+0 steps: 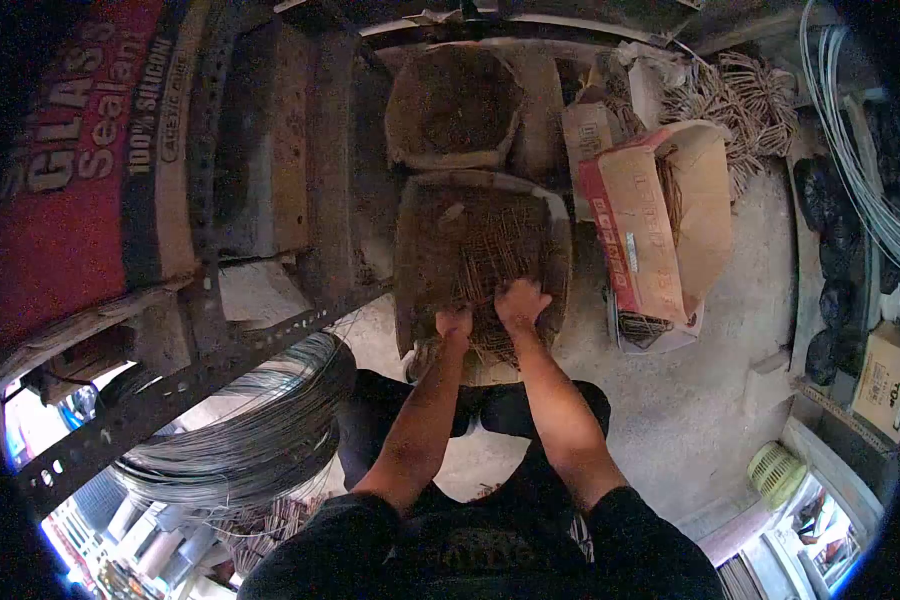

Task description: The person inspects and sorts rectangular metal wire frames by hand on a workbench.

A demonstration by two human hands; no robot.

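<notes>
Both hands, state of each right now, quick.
Left hand: low in the worn box, fingers unclear; grip cannot be told.
Right hand: at the wire pieces, thumb out; any hold cannot be told.

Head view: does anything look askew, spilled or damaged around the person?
The red-and-tan cardboard box sits askew over another open box, its flap splayed, so it looks precarious. Beyond it, a brown tangled heap lies loose, which looks spilled, though it may simply be stored that way.

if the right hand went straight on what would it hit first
Probably the rusty wire pieces just ahead of the right hand in the open box, though how high the hand sits over them is unclear.
</notes>
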